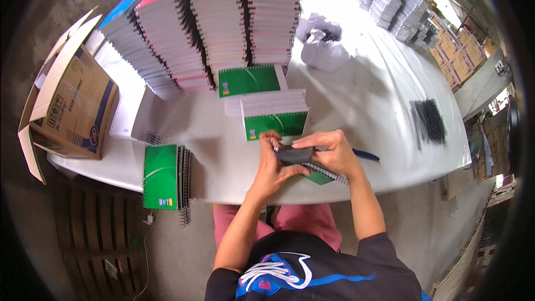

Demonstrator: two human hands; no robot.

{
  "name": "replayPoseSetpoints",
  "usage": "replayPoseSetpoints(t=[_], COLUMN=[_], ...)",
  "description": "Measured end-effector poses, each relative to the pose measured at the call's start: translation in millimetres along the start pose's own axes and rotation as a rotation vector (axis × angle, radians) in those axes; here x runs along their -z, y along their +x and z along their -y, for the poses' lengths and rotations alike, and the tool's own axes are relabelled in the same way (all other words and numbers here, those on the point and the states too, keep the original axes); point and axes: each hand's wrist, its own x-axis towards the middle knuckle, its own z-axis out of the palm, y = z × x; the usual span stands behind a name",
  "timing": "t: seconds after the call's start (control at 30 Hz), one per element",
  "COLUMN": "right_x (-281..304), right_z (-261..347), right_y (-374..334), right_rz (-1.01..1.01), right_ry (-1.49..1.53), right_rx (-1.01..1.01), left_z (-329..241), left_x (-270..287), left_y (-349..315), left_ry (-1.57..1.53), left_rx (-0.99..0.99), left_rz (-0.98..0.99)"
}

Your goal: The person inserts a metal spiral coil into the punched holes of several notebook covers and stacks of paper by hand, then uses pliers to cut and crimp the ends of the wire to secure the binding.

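My left hand (pixel 274 159) is curled around a small dark grey tool (pixel 293 155), fingers wrapped under and over it, holding it against the spiral edge of a green notebook (pixel 319 178) that lies at the near edge of the white surface (pixel 368 100). My right hand (pixel 329 153) comes in from the other side, its fingers narrowed onto the top of the same tool, so both hands meet just above the notebook's black wire binding (pixel 329 173). Most of that notebook is hidden under my hands; I only see a green corner and the coil. A blue pen (pixel 365 156) lies just beside my right hand.

Just beyond my hands sits a short pile of green-covered notebooks (pixel 275 114), and behind it another green one (pixel 249 81) at the foot of four tall stacks of spiral notebooks (pixel 217 28) with blue, pink, yellow and red covers. To my left, a small stack of green notebooks (pixel 165 176) hangs partly over the surface's edge, coils on its right side. An open cardboard box (pixel 72 100) stands further left. A bundle of loose black wire spirals (pixel 428 121) lies well apart on the right, and crumpled white plastic wrap (pixel 323 44) sits near the far stacks.
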Motion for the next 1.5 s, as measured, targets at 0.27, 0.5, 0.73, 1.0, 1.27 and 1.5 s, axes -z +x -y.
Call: replayPoseSetpoints(t=[0.27,0.5,0.73,1.0,1.27,1.5], right_x=[95.8,40.3,20.3,22.1,20.1,20.5], right_z=[-55.2,4.0,-35.5,-29.6,-29.5,-30.3], right_y=[-67.3,-119.9,-138.6,-135.1,-131.9,-130.9], right_rz=[-0.469,-0.205,-0.255,-0.258,-0.352,-0.363], right_ry=[-0.998,-0.874,-0.901,-0.908,-0.909,-0.921], right_rx=[-0.395,-0.733,-0.532,-0.479,-0.454,-0.454], left_z=[4.8,-2.9,-7.1,-1.6,-4.9,-6.5], left_x=[2.6,11.0,13.6,1.0,7.8,8.5], left_y=[-4.2,-5.5,-9.7,-11.5,-7.3,-6.5], left_ry=[-0.415,-0.681,-0.563,-0.378,-0.409,-0.508], left_rx=[0.242,0.402,0.408,0.276,0.191,0.127], left_rz=[-0.074,-0.135,-0.074,0.08,0.103,0.061])
